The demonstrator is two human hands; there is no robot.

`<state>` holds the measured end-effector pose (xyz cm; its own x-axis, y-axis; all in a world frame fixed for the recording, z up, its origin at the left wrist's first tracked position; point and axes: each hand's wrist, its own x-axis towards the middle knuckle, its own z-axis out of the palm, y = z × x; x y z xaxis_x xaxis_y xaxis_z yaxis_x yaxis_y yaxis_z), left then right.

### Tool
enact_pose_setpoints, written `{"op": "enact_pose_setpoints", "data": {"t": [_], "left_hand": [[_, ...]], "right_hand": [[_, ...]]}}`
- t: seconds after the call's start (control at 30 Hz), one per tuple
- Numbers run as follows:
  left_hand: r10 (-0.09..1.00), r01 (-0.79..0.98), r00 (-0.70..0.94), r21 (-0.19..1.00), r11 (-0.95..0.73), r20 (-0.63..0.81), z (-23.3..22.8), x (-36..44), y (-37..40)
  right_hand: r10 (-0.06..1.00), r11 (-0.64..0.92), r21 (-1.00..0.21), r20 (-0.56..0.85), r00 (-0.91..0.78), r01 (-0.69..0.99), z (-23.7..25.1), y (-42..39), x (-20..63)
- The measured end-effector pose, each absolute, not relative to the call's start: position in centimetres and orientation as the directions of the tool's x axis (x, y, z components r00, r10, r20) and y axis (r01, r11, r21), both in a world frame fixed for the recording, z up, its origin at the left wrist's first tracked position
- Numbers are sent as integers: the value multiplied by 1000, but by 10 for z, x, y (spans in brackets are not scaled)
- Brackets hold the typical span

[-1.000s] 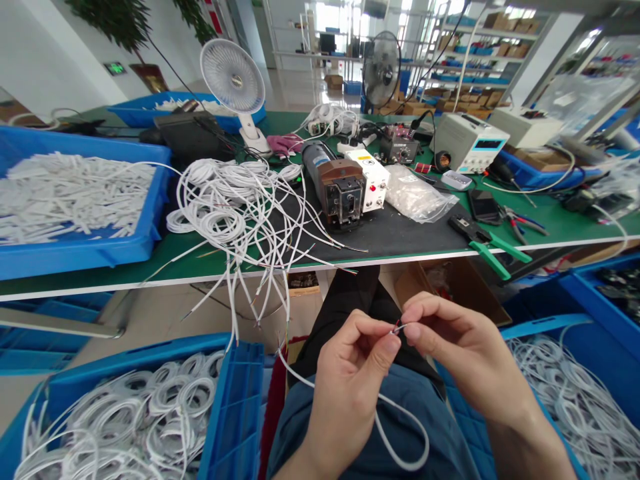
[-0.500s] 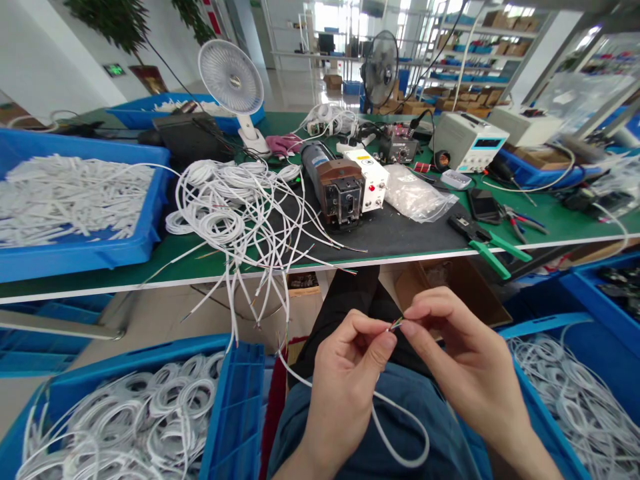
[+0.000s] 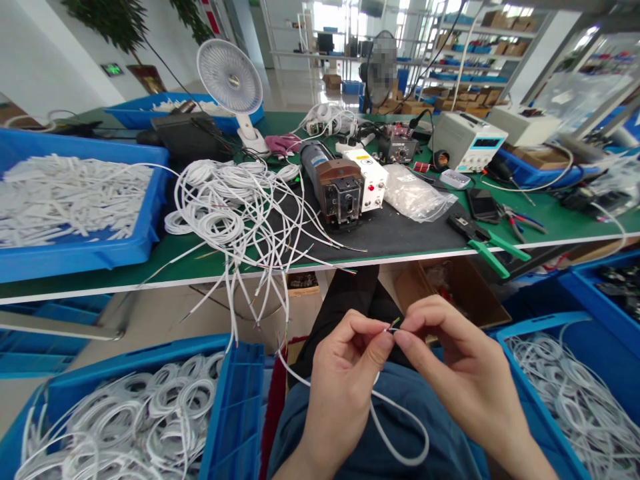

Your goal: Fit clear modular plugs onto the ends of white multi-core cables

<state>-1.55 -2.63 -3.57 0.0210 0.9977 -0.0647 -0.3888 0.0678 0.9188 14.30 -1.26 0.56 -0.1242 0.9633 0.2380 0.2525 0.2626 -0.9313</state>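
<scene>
Over my lap, my left hand [image 3: 345, 380] pinches the stripped end of a white cable [image 3: 400, 427] between thumb and forefinger. My right hand [image 3: 450, 363] meets it from the right, its fingertips on the thin coloured inner wires [image 3: 394, 325] that stick out of the cable's end. The cable loops down across my blue trousers and runs off to the left under my left hand.
A tangle of white cables [image 3: 235, 207] hangs over the green bench's front edge [image 3: 150, 280]. A brown and white crimping machine [image 3: 343, 187], green-handled pliers [image 3: 487, 243], a white fan [image 3: 230, 73] and a blue tray of white tube pieces [image 3: 75, 200] stand on it. Blue crates of coiled cables [image 3: 150, 413] [image 3: 575, 393] flank my legs.
My right fingers have shifted slightly left and down along the wire ends; the hands stay pressed together. The view has drifted a little.
</scene>
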Motion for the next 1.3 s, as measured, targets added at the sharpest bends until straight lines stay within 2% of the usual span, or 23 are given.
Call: {"op": "enact_pose_setpoints", "data": {"t": [0.23,0.57,0.73,0.93,1.1,1.3], "left_hand": [[995,-420,46,902,102,-91,-38,-16,-27],[979,-562,98,802,203,-179,-34,-15,-28],[970,-628,136,740,240,-199,-31,-14,-26],[961,-703,191,656,276,-199,-29,-15,-25],[954,-726,217,619,300,-207,-25,-16,-25],[930,-750,233,556,359,-285,-20,-16,-27]], "right_hand": [[986,52,-992,33,-164,113,4,-9,146],[982,-50,-998,-56,-180,40,4,-9,147],[986,25,-996,11,-164,85,7,-10,142],[970,234,-946,214,-112,224,5,-21,137],[946,321,-906,294,-137,275,2,-26,135],[875,483,-766,431,-219,424,-3,-27,135]]}}
